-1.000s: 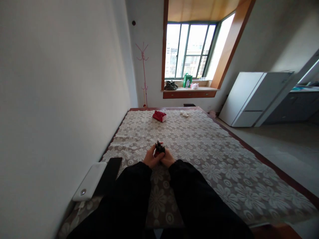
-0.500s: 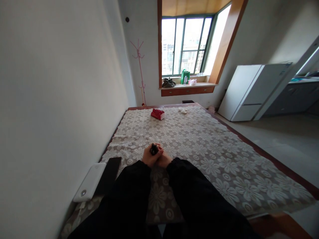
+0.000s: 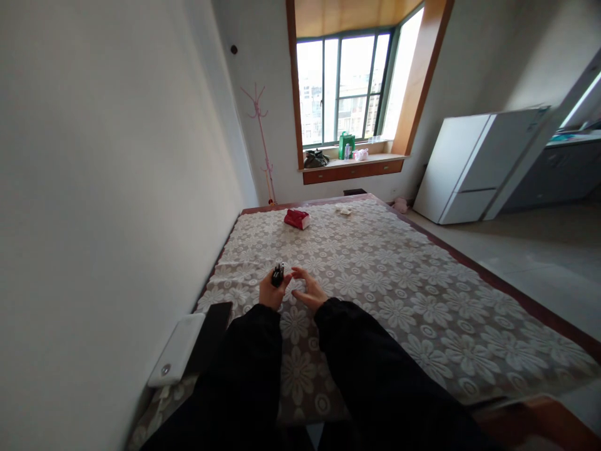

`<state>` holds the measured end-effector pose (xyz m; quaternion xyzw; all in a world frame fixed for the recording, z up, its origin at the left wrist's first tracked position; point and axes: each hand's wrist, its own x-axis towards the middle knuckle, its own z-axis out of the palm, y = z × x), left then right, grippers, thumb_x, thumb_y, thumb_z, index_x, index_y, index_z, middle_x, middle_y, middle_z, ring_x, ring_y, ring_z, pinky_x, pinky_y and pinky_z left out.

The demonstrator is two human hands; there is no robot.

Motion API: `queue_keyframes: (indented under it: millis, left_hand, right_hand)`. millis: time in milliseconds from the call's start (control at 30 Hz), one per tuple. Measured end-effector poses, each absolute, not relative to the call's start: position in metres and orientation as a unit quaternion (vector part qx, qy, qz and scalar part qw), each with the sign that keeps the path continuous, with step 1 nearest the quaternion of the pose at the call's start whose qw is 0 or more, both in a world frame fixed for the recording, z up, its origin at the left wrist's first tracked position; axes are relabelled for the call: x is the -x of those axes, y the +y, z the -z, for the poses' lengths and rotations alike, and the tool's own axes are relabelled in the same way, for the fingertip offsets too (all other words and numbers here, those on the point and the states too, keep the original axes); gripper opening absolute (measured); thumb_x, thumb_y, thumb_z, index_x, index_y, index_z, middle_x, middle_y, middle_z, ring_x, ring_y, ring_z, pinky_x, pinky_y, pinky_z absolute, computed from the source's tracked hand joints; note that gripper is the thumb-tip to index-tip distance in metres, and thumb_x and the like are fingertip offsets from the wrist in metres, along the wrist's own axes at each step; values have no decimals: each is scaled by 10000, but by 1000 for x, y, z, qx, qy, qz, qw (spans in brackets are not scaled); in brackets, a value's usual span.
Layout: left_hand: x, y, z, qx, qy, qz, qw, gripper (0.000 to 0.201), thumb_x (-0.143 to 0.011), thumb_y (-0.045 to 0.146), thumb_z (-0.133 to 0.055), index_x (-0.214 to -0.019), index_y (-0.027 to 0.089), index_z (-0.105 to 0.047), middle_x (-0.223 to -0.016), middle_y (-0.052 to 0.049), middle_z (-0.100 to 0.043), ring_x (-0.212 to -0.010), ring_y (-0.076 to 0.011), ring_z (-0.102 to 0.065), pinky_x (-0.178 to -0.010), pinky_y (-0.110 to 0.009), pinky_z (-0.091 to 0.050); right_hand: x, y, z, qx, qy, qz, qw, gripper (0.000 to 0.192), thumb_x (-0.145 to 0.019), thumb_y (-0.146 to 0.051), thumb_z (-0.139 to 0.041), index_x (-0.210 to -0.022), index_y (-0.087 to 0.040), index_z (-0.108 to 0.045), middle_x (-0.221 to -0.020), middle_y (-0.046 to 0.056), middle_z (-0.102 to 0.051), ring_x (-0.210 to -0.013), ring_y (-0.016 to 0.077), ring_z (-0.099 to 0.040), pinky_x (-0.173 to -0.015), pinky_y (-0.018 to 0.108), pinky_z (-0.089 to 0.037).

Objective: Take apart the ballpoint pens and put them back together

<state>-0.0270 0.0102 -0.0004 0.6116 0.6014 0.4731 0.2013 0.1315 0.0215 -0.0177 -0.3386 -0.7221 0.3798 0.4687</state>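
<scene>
My left hand point(image 3: 269, 293) is closed around a bunch of thin black sticks point(image 3: 278, 274), whose ends show upright above the fingers. They are too small to name more exactly. Just to the right, my right hand point(image 3: 310, 291) is open, fingers and thumb apart and curved toward the left hand. Nothing shows in it. Both hands are over the near-middle part of a table covered with a flower-patterned lace tablecloth point(image 3: 347, 269).
A white power bank-like device point(image 3: 176, 351) with a cable lies beside a dark flat object point(image 3: 209, 335) at the table's left edge. Farther back are a red tissue pack point(image 3: 297, 218) and small white items point(image 3: 344, 210). A wall borders the left side; a white fridge point(image 3: 462, 169) stands beyond.
My hands, cupped together around the black bunch before, are now apart. My left hand has shifted slightly left with the bunch; my right hand has let go and opened.
</scene>
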Motion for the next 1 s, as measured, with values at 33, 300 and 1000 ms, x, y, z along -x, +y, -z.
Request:
queue_keyframes:
  millis: [33, 300, 1000]
  left_hand:
    - [36, 17, -3, -647, 621, -412, 161, 334, -813, 510, -583, -921, 199, -640, -736, -36, -672, -674, -201, -655, -620, -272, -479]
    - [94, 85, -26, -762, 634, -100, 87, 273, -713, 275, -678, -984, 247, -654, -1051, -69, -682, -1035, -261, -614, -902, -338, -441]
    - [104, 41, -11, -833, 523, -180, 5, 94, -817, 212, -554, -863, 225, -635, -1166, -62, -620, -1115, -242, -532, -1016, -399, -394]
  right_hand:
    - [-132, 25, 19, 344, -700, -393, 487, 561, -696, -171, -613, -1237, -228, -476, -1090, 56, -642, -1035, 219, -599, -965, 437, -416]
    - [-129, 40, 31, 388, -621, -408, 545, 390, -696, -174, -596, -1078, -203, -520, -896, 27, -643, -811, 184, -627, -811, 380, -494]
    - [-128, 41, 31, 418, -610, -392, 547, 355, -703, -149, -573, -1054, -191, -542, -900, 32, -653, -770, 164, -625, -771, 333, -489]
